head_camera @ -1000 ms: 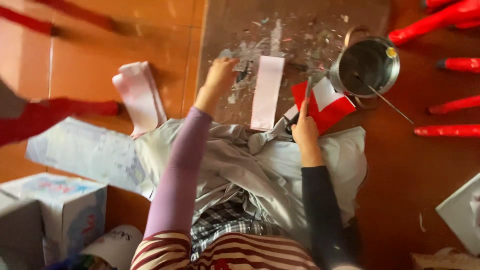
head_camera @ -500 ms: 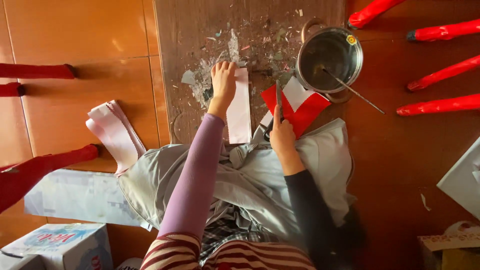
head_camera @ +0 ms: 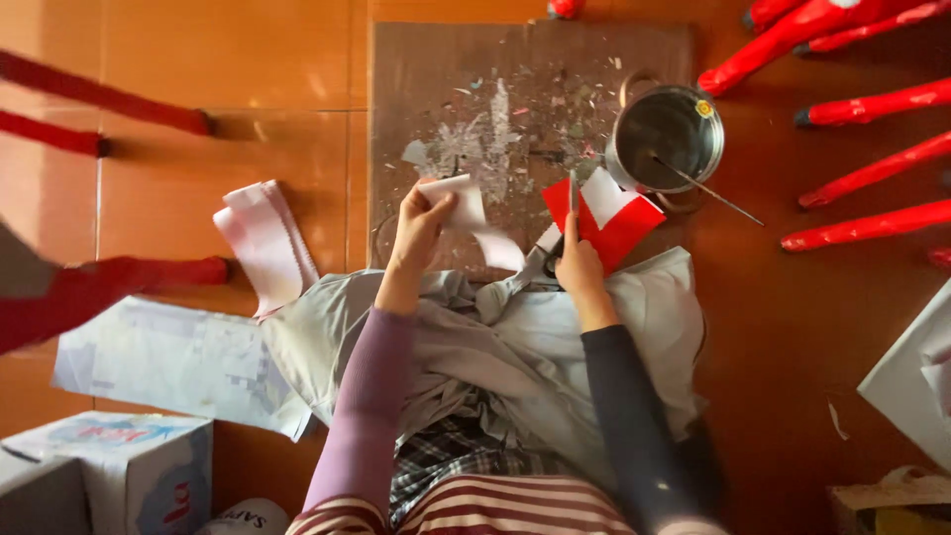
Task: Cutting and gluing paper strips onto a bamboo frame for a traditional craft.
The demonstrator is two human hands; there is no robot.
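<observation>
My left hand pinches a white paper strip by its far end, fingers closed on it, and lifts it above the brown cardboard sheet that lies on the orange tiled floor; the strip curls down and to the right toward my lap. My right hand is clenched around a pair of grey scissors, whose blades point left toward the strip's lower end. Just beyond that hand lies a folded red and white paper piece, partly on the cardboard. Far right of it stands a round metal pot with a thin stick leaning out of it. The cardboard is speckled with paper scraps and dried paste. A pale grey cloth covers my lap. To the left a stack of pinkish white paper strips lies on the floor, and red chair legs stand at far right.
</observation>
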